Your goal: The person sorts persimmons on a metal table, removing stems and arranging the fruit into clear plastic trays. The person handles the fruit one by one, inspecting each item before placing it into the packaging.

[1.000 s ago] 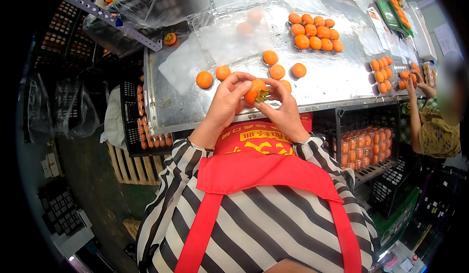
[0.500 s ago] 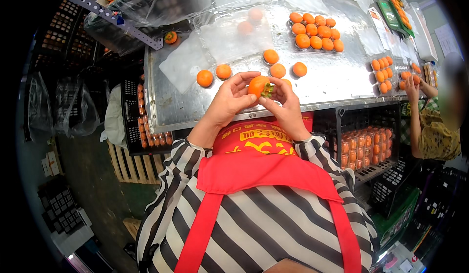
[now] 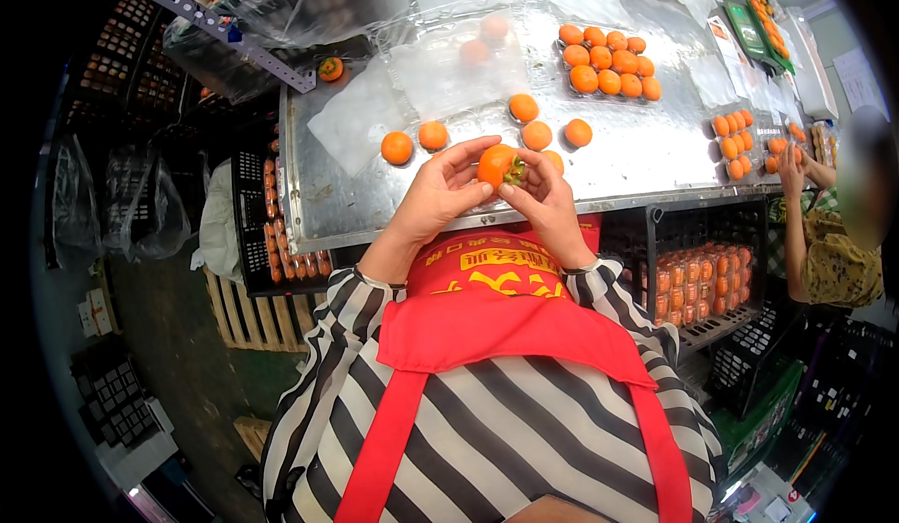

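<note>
Between my two hands, above the near edge of the metal table (image 3: 328, 214), is an orange persimmon (image 3: 495, 166) with its green calyx turned to the right. My left hand (image 3: 435, 191) is closed around the fruit's left side. The fingers of my right hand (image 3: 545, 195) pinch it at the calyx. Several loose persimmons (image 3: 536, 135) lie on the table just beyond my hands, one partly hidden behind my right fingers. Farther off sits a clear plastic tray (image 3: 613, 97) filled with rows of persimmons.
An open clear clamshell (image 3: 459, 69) with two persimmons lies beyond the loose fruit. A plastic-lined crate (image 3: 309, 8) of persimmons stands at the far left, near a perforated metal bar (image 3: 215, 31). On the right a co-worker's hand (image 3: 791, 172) touches packed fruit. Crates (image 3: 702, 279) stand below the table.
My hands keep hold of the same persimmon, almost in the same place. The table and the things on it appear shifted very slightly to the right in view.
</note>
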`<state>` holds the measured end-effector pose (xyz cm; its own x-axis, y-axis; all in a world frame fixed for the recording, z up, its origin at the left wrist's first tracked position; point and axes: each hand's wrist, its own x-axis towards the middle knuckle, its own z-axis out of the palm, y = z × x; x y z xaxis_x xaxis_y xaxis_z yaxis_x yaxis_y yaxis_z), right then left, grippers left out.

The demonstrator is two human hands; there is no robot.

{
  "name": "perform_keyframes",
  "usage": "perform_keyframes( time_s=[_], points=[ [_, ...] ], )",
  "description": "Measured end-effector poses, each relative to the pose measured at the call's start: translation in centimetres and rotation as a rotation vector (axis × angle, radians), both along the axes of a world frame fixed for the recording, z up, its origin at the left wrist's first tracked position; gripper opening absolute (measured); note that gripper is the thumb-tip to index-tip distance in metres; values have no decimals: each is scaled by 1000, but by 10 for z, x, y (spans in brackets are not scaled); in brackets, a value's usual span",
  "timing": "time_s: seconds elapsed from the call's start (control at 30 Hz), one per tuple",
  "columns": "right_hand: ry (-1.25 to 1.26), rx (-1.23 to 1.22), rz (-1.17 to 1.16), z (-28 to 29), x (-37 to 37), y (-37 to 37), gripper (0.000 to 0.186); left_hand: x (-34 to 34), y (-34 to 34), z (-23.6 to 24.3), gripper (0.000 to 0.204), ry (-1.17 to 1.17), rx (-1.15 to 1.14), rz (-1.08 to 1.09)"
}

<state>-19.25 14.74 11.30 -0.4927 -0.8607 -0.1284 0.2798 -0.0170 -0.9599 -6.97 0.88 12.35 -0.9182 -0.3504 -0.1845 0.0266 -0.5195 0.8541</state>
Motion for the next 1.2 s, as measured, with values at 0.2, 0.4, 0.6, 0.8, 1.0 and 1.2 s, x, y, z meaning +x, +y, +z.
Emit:
perform_keyframes(
  time_s=[0.2,0.4,0.6,0.8,1.0,1.2],
  points=[
    [154,9,-24,-2,3,-4,48,3,-1,1,58,-15,-29,21],
    [158,-12,-73,9,8,-10,46,5,-2,0,57,-1,-65,15],
    [157,48,-45,10,9,-14,39,9,-4,-2,57,-28,-115,-13],
    [81,21,-78,9,12,-19,29,14,-11,-11,51,-24,-111,2],
    [-180,148,-69,4,2,-22,23,19,-22,-18,42,-24,-87,-31],
    [-272,206,7,14,-1,-27,25,18,-27,-19,39,36,-39,-18]
  ],
)
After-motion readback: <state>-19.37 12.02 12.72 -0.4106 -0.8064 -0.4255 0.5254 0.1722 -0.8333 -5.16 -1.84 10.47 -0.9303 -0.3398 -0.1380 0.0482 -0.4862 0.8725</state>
